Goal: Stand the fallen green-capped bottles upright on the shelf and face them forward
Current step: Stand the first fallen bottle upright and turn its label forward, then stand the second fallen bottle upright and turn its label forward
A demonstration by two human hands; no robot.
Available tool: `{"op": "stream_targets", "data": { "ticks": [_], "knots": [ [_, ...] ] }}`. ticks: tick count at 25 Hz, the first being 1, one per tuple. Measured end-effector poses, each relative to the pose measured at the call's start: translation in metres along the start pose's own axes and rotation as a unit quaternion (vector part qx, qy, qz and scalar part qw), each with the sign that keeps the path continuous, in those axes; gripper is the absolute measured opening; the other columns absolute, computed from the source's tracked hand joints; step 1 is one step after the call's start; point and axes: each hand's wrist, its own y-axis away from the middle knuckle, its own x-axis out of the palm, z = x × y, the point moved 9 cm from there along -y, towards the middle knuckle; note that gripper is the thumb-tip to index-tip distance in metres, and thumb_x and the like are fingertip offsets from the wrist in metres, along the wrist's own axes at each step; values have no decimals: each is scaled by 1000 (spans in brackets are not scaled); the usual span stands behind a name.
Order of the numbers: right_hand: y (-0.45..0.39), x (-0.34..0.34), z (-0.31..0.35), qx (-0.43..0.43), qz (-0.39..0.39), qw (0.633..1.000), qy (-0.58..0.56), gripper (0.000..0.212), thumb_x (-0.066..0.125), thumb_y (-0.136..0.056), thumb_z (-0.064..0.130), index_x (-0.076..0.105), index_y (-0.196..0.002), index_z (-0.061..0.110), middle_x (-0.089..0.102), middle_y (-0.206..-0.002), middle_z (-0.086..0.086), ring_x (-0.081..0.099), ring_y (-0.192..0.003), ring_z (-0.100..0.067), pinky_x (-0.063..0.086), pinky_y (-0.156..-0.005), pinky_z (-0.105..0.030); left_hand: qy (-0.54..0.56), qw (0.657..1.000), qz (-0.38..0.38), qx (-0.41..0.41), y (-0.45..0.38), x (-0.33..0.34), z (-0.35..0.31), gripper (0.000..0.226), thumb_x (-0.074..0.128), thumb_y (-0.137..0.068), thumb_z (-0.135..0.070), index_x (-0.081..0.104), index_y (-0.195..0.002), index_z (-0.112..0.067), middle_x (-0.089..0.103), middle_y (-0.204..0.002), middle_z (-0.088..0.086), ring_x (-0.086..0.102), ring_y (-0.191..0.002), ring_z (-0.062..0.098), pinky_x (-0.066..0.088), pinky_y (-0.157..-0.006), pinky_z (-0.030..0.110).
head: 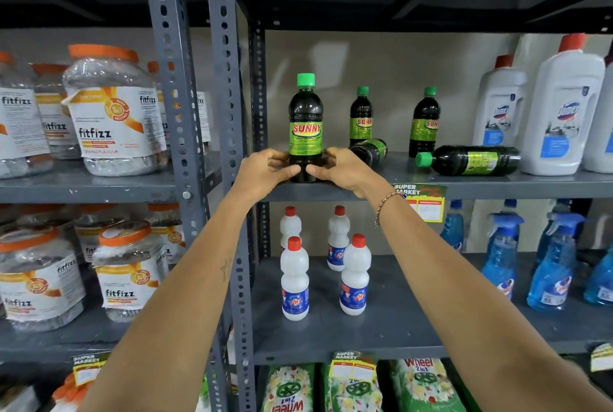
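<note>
A dark green-capped bottle (306, 119) stands upright at the front left of the grey shelf (497, 184), its SUNNY label facing me. My left hand (265, 171) and my right hand (338, 170) grip its base from both sides. Two more green-capped bottles stand upright further back, one (361, 116) in the middle and one (424, 121) to its right. One fallen bottle (471, 160) lies on its side with its cap pointing left. Another fallen bottle (373, 149) lies behind my right hand, partly hidden.
White cleaner bottles (560, 106) with red caps stand at the shelf's right end. A perforated steel upright (225, 80) borders the left. Small white red-capped bottles (294, 279) and blue spray bottles (501, 255) fill the shelf below. Orange-lidded jars (112, 113) occupy the neighbouring rack.
</note>
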Motion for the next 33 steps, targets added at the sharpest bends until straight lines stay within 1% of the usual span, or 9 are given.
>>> {"op": "stream_targets", "data": {
  "ticks": [2,5,8,12,17,21,24,29,33],
  "knots": [
    [4,-9,-1,8,-16,1000,-16,47,65,-89,21,50,-131,8,62,-112,-1,57,-103,-15,44,-95,-29,-25,993,-110,37,16,-13,-5,33,57,-93,-39,65,-94,-7,68,-86,4,61,-75,9,49,-66,19],
    [4,-46,-7,17,-138,989,-59,25,59,-93,24,61,-113,9,69,-90,-3,64,-81,-16,52,-82,-35,-44,964,-213,155,42,-12,-31,38,43,-101,-30,53,-75,-5,54,-64,7,49,-58,19,41,-54,37],
    [7,-88,-22,46,-262,959,-94,17,54,-93,21,67,-92,11,68,-75,-6,59,-57,-13,54,-64,-29,-88,952,-178,234,46,33,-68,20,45,-99,-20,55,-86,-8,53,-81,2,48,-77,17,38,-68,26],
    [2,-120,-54,102,-303,947,-32,21,55,-81,24,62,-62,16,72,-77,-14,70,-75,-31,57,-83,-44,-173,923,-173,297,48,99,-100,20,45,-96,-16,59,-98,-2,60,-96,12,54,-89,28,43,-81,34],
    [0,-130,-55,163,-259,948,94,18,52,-82,16,61,-89,2,65,-92,-14,63,-89,-29,49,-74,-31,-338,893,-160,252,31,141,-81,41,35,-98,-27,58,-116,2,62,-116,18,55,-115,34,37,-108,44],
    [-17,-127,-53,190,-212,950,132,37,53,-88,25,54,-115,0,61,-113,-12,61,-102,-27,48,-82,-32,-402,862,-153,267,35,156,-66,39,35,-99,-29,61,-111,-3,65,-107,14,59,-100,31,41,-95,41],
    [-24,-125,-56,207,-237,948,53,63,50,-91,44,26,-132,4,52,-130,-14,55,-117,-32,49,-96,-42,-425,841,-183,281,35,154,-63,37,37,-99,-30,61,-109,-4,65,-105,12,58,-93,30,38,-86,39],
    [-50,-118,-66,230,-204,951,24,79,66,-73,56,21,-122,13,52,-120,-11,58,-107,-30,51,-93,-41,-426,823,-226,300,35,157,-60,36,40,-97,-30,63,-108,-4,66,-104,12,60,-91,29,37,-86,39],
    [-56,-116,-77,267,-147,951,57,98,65,-68,58,14,-136,9,46,-114,-12,59,-96,-30,53,-91,-40,-412,804,-273,330,36,156,-59,35,39,-97,-28,63,-106,-5,67,-100,11,61,-88,28,38,-85,38]
  ]
}}
